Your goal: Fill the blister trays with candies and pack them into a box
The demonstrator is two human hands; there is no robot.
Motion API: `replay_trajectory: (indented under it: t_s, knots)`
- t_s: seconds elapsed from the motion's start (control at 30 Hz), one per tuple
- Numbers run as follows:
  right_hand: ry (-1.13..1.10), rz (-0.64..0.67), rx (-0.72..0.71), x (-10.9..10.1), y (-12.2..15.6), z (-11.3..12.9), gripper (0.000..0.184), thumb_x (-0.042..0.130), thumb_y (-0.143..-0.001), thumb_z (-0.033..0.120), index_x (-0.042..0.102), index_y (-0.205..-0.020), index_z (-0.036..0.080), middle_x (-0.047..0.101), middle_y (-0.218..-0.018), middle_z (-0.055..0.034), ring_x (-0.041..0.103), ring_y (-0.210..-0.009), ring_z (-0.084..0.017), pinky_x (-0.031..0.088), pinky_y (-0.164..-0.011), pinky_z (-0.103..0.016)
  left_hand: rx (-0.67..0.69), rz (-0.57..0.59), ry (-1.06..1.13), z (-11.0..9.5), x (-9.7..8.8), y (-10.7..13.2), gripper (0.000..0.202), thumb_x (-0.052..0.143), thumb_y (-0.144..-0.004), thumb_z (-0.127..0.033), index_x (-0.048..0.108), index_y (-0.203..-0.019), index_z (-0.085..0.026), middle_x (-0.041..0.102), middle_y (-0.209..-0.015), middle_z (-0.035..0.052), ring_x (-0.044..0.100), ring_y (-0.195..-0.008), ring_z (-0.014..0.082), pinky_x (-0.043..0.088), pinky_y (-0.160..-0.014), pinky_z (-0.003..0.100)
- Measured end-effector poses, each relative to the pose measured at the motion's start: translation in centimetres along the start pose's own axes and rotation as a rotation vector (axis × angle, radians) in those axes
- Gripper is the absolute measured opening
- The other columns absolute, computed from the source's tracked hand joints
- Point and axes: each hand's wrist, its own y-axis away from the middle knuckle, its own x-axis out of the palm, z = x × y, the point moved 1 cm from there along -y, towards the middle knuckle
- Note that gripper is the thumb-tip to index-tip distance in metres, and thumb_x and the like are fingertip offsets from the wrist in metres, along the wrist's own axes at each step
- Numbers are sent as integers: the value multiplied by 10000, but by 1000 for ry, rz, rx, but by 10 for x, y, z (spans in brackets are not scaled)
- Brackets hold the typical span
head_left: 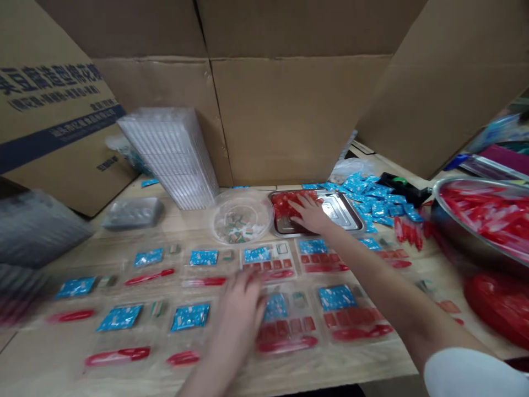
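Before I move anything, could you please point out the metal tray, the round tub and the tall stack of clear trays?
Metal tray (344, 212), head view: its bare right part.
Round tub (243, 203), head view: bare part behind its contents.
Tall stack of clear trays (173, 154), head view: middle of its side.

Two rows of trays (132, 337) span the lower half of the frame on the bench (25, 361), with packets (335, 298) lying in them. Behind the rows, at centre, sits a bowl (242, 201). A pan (344, 213) adjoins its right, pieces (285, 204) in the left part. Behind-left of the bowl stands a container stack (171, 154), before a cardboard panel (285, 121). A basin (452, 229) occupies the right edge.
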Motion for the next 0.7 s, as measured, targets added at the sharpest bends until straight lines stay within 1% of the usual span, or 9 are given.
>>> replay_trajectory:
  t_s: [0.07, 0.13, 0.23, 0.3, 0.37, 0.43, 0.57, 0.63, 0.7]
  knots:
    - [5, 44, -18, 5, 10, -12, 503, 529, -865, 301, 456, -1345, 168, 439, -1375, -184, 389, -1255, -350, 374, -959, -498, 113, -20, -18, -11, 13, 19, 353, 571, -807, -233, 587, -1159, -261, 619, -1179, 104, 591, -1055, 273, 515, -848, 437]
    - [7, 84, -26, 2, 29, -30, 446, 498, -878, 272, 491, -1308, 154, 481, -1333, -185, 458, -1193, -319, 403, -932, -464, 205, -34, -25, -16, 23, 37, 328, 556, -812, -248, 600, -1136, -268, 625, -1189, 86, 596, -1066, 262, 522, -858, 417]
    - [2, 113, -6, -11, 53, -57, 365, 511, -867, 279, 583, -1193, 131, 562, -1221, -182, 501, -1130, -307, 402, -928, -449, 234, -105, -57, -13, 31, 52, 263, 518, -835, -261, 632, -1071, -282, 643, -1174, 60, 596, -1081, 245, 516, -878, 402]
    - [-11, 93, 35, -19, 56, -65, 368, 517, -862, 295, 591, -1176, 118, 593, -1154, -180, 513, -1101, -305, 398, -926, -443, 226, -131, -59, -9, 33, 52, 238, 500, -849, -264, 645, -1037, -287, 651, -1164, 48, 587, -1099, 231, 499, -908, 392]
    - [-31, 43, 86, -21, 46, -60, 368, 470, -885, 301, 587, -1174, 106, 608, -1099, -179, 527, -1062, -295, 392, -921, -442, 228, -129, -43, -8, 33, 48, 220, 497, -855, -272, 653, -1010, -287, 655, -1156, 37, 580, -1110, 222, 478, -943, 388]
    - [-65, -3, 113, -18, 26, -45, 354, 433, -900, 294, 599, -1150, 106, 613, -1068, -172, 528, -1044, -282, 385, -925, -429, 241, -124, -36, -9, 33, 44, 214, 494, -859, -280, 657, -997, -284, 656, -1155, 35, 578, -1112, 221, 466, -960, 393]
    - [-184, -10, 95, -6, -13, -10, 281, 557, -815, 209, 639, -1075, 142, 615, -1100, -135, 519, -1073, -262, 386, -953, -387, 246, -101, -67, -16, 29, 43, 223, 499, -858, -262, 654, -1017, -283, 645, -1178, 40, 566, -1132, 236, 452, -977, 427]
    - [-255, -10, 128, -6, -17, 2, 243, 542, -807, 162, 654, -1022, 140, 634, -1069, -128, 540, -1051, -253, 398, -949, -397, 218, -79, -66, -19, 26, 47, 248, 500, -857, -239, 644, -1054, -286, 631, -1202, 44, 541, -1166, 240, 415, -1015, 453]
    - [-326, -17, 188, -13, -5, 9, 257, 481, -855, 191, 634, -1054, 137, 645, -1051, -122, 580, -981, -231, 449, -887, -398, 175, -49, -45, -21, 22, 53, 282, 498, -859, -218, 625, -1101, -285, 614, -1228, 50, 511, -1202, 239, 367, -1054, 474]
